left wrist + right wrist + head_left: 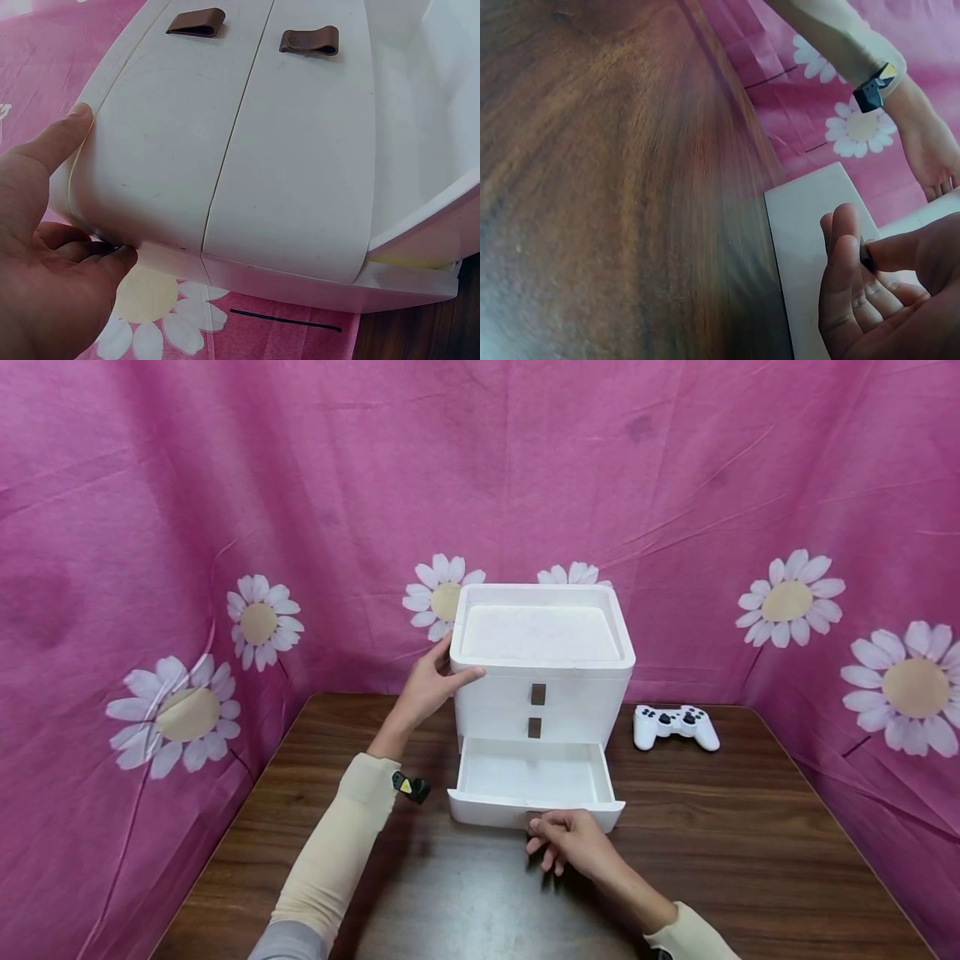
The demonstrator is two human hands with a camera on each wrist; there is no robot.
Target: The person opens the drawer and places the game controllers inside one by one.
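Observation:
A white drawer cabinet point(540, 697) has two upper drawers closed and its bottom drawer point(536, 768) pulled out, with bare white walls inside. My left hand point(437, 681) grips the cabinet's upper left corner, thumb on the front and fingers along the side. The left wrist view shows those fingers curled against the side panel. At the bottom drawer's front, my right hand point(573, 843) pinches its dark pull tab point(866, 255) between thumb and forefinger, the other fingers loosely bent below. Brown leather tabs point(311, 40) sit on the upper drawers.
A white game controller point(676, 727) lies on the wooden table point(720, 827) right of the cabinet. Pink cloth point(360, 485) with daisies hangs behind and on both sides. The cabinet's top is a shallow rimmed tray point(543, 635).

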